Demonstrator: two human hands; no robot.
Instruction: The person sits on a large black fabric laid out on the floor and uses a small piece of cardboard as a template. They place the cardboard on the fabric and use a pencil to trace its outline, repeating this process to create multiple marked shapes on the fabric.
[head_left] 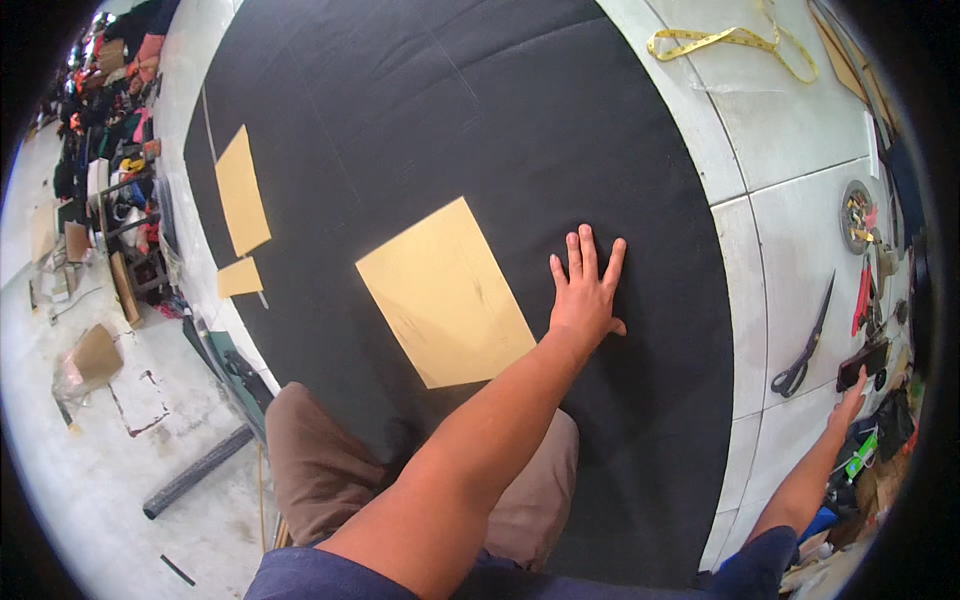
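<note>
One large tan sheet lies mid black cloth, just left of the left hand. That hand's palm down on the cloth, fingers spread, gripping nothing. Taller tan piece and small tan piece at the cloth's left side. Right hand is at a dark phone, far right; small near the rim, can't tell if it's pinching. Progress, my read: sheets laid down, faint lines at the far side (chalk, maybe), no cut visible. Scissors lie unheld, right; remaining work doesn't show.

white tiled surface | black cloth | scissors | yellow measuring tape
</note>
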